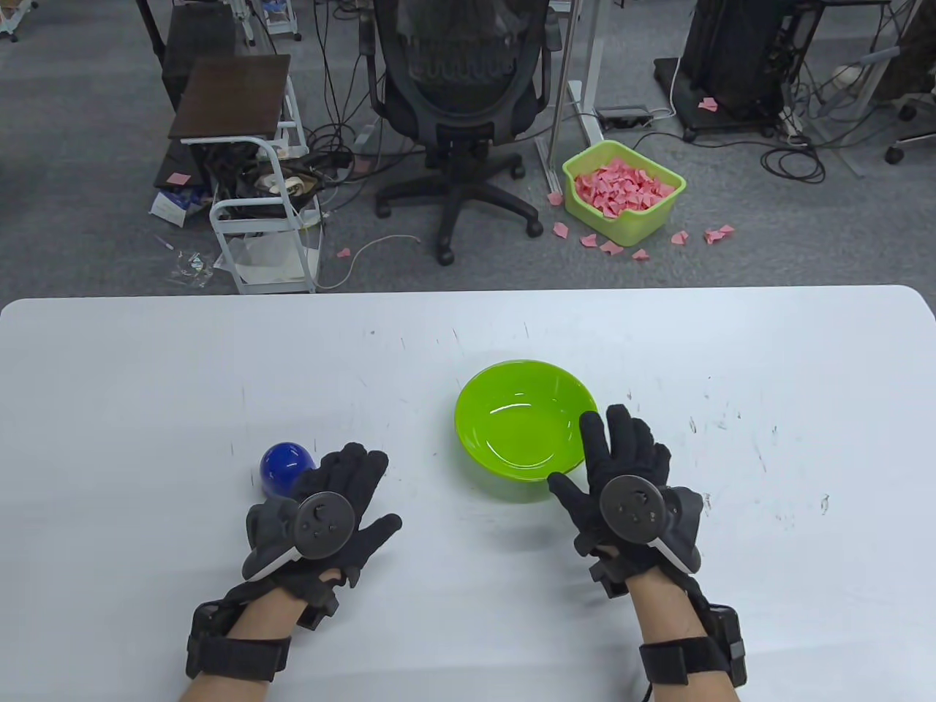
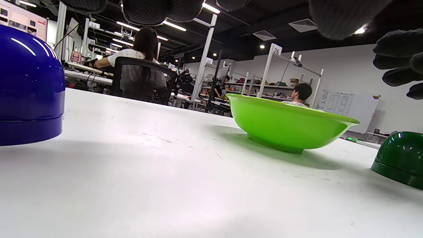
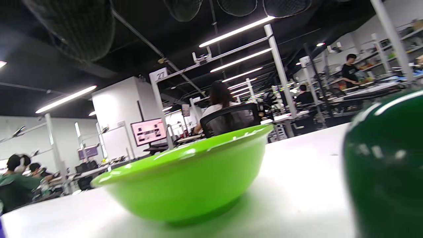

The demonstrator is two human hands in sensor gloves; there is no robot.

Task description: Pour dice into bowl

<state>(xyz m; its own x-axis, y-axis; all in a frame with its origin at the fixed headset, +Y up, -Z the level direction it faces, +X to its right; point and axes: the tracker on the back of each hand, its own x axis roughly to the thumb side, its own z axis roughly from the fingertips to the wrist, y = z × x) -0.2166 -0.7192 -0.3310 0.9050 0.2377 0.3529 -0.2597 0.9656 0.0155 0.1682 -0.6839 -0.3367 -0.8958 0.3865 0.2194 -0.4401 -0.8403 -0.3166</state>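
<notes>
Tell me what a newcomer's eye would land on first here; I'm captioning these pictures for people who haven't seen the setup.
The bright green bowl, empty, sits right of centre on the white table. Two black-gloved hands hover at the near edge: the right hand beside the bowl, the left hand next to a glossy blue dome-shaped cup. A dark green dome-shaped cup shows only in the wrist views, under the right hand.

The bowl [image 1: 524,428] sits on the table [image 1: 146,380], just ahead and to the left of the right hand [image 1: 630,491], whose fingers reach its near rim. One domed cup [image 1: 287,468] stands on the table at the left hand's [image 1: 322,512] fingertips, toward its left. Another domed cup [image 2: 400,158] stands beneath the right hand, right of the bowl. The hands lie well apart.
</notes>
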